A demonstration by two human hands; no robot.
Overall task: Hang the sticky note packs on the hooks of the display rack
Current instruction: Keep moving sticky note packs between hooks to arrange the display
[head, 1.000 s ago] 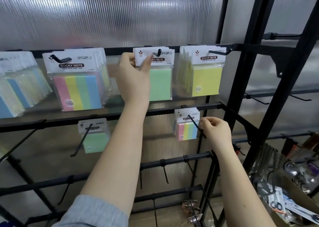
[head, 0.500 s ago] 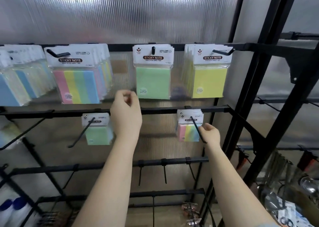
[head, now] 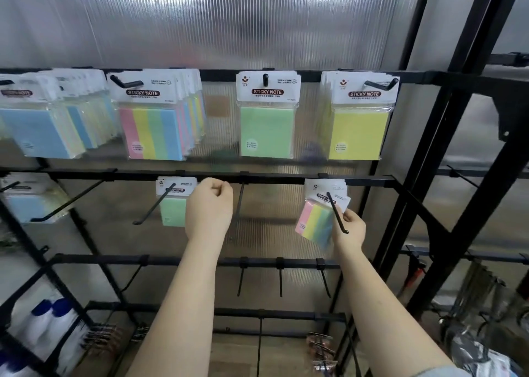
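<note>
Sticky note packs hang on the black display rack (head: 286, 180). The top row has blue packs (head: 43, 133), striped packs (head: 151, 130), a green pack (head: 267, 127) and yellow packs (head: 357, 130). On the second bar hang a small green pack (head: 171, 207) and, on the right hook (head: 337, 213), small striped packs. My right hand (head: 350, 227) pinches a tilted small striped pack (head: 316, 222) on that hook. My left hand (head: 210, 207) is a loose fist in front of the second bar, holding nothing that I can see.
Bare hooks (head: 240, 202) stick out from the second and third bars. White bottles with blue caps (head: 48, 322) stand at the lower left. Binder clips (head: 100, 336) and packaged goods (head: 486, 356) lie low down. A black frame post (head: 423, 147) rises at the right.
My left hand let go of the green pack on the top hook and dropped to the second bar. My right hand now tilts a small striped pack outward on the lower right hook.
</note>
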